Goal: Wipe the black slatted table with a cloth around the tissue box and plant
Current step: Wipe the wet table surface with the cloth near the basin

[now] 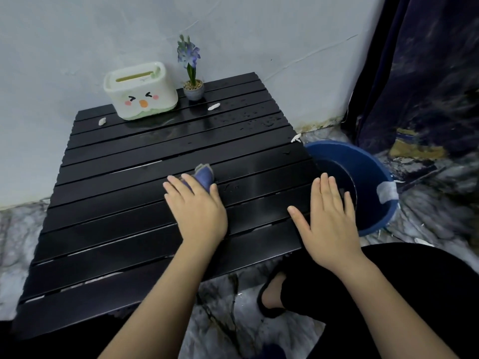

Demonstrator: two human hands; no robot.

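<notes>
Head view: my flat left hand (198, 207) presses the cloth (204, 174) mid-table (108, 229), wiping; right hand (328, 216) flat, empty. Next: far slats near box (141, 90), plant (193, 73).

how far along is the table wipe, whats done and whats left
Partly done, it seems. The middle slats of the black slatted table shine wet, as if already wiped. In hand: the left hand presses the blue cloth flat mid-table; the right hand is open at the table's right edge, by the blue bucket. Left: droplets at back right, and the strip around the tissue box and plant.
</notes>
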